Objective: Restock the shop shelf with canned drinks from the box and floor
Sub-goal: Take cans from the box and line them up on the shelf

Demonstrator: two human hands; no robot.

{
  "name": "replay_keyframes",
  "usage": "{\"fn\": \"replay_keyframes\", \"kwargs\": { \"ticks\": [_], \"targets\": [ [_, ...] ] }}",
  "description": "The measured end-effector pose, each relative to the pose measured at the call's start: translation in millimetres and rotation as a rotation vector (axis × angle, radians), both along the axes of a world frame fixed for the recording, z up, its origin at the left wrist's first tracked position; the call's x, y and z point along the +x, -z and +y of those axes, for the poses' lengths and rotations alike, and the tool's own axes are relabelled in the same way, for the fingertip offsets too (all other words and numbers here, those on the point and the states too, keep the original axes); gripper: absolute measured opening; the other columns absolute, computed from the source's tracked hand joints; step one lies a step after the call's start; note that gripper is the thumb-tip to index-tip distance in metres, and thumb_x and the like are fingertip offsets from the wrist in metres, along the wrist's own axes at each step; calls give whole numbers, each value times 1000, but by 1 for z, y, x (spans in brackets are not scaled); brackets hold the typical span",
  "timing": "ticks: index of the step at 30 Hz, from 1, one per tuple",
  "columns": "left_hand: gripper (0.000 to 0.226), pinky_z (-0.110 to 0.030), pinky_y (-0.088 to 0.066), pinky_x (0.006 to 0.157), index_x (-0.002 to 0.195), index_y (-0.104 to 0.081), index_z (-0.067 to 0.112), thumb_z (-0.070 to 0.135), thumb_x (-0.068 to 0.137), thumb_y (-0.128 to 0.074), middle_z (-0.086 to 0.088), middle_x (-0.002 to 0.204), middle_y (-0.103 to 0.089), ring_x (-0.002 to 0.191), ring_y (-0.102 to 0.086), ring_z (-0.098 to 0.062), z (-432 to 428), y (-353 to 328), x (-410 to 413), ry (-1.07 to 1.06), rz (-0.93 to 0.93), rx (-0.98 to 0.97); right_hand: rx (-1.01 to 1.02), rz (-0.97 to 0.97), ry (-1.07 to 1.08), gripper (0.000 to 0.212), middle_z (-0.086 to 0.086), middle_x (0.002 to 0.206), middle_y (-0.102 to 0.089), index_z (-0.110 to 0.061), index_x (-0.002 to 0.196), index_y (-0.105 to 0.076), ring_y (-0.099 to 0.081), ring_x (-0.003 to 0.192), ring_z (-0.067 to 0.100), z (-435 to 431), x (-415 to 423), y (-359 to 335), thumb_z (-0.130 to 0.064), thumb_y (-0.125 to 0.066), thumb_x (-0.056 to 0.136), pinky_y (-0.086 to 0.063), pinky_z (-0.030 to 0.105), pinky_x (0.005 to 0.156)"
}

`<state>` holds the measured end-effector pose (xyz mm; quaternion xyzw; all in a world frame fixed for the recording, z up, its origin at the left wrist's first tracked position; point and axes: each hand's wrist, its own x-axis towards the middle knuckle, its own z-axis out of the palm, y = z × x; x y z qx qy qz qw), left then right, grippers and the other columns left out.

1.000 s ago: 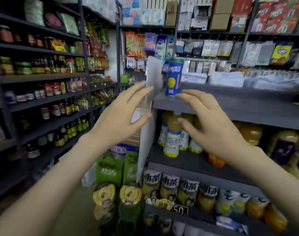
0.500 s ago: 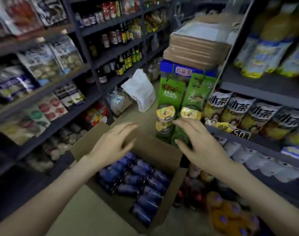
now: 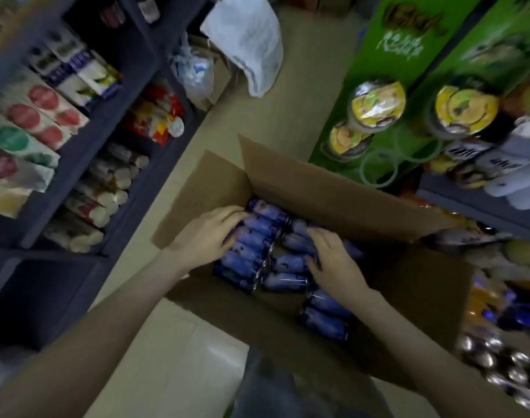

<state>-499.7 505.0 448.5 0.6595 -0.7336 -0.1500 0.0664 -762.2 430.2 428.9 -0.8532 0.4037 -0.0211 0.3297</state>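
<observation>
dim, soft light; motion blur smears the shelves at the edges; glare on the floor.

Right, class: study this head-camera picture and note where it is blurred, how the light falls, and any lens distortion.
Head view: motion blur smears the left shelves and the goods at the right edge; the blue cans in the box are soft, labels unreadable; light is dim, with one bright patch on the floor; shelf lines splay outward toward the edges.
</observation>
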Motion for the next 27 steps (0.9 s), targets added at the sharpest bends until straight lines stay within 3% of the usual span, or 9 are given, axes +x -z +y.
{"fn": "replay_keyframes", "kwargs": {
  "ticks": [2,6,12,15,21,27],
  "targets": [
    [38,-30,-51,79,122,-58,7,16,85,-61,-11,122,-61,105,-58,-23,9,16,25,-8,-4,6,67,36,-19,54,13,141,-41,-6,141,-38,-38,132,26,10,32,30,-7,-56,91,-33,33,108],
    [43,-30,-40,93,120,-60,4,28,88,-45,-13,119,-62,105,-55,-24,41,51,58,-14,-30,64,94,80,-73,54,20,135,-47,0,138,-40,-44,125,35,24,77,94,-5,-59,88,-39,41,105],
    [49,-37,-21,115,128,-57,10,31,84,-55,-13,140,-48,132,-38,-24,73,102,78,46,-200,78,202,349,-220,65,12,143,-36,-9,146,-23,-37,128,27,44,125,186,-33,-53,93,-37,36,100],
    [54,-41,-21,115,135,-51,15,38,86,-53,-12,149,-37,138,-33,-25,72,114,85,34,-247,81,172,374,-291,65,14,134,-46,-4,140,-35,-44,120,31,57,138,216,-30,-61,86,-40,37,95],
    [55,-42,-18,116,139,-47,18,38,88,-51,-10,151,-33,140,-30,-24,72,130,92,18,-241,5,17,350,-311,66,19,100,-60,3,115,-57,-59,87,35,56,135,225,-22,-84,61,-51,43,68],
    [47,-39,-32,106,134,-54,15,34,91,-52,-9,135,-54,123,-47,-22,59,132,90,-44,-271,-124,-117,357,-288,69,23,98,-61,8,115,-56,-60,83,38,26,107,213,-12,-85,56,-53,43,68]
  ]
}}
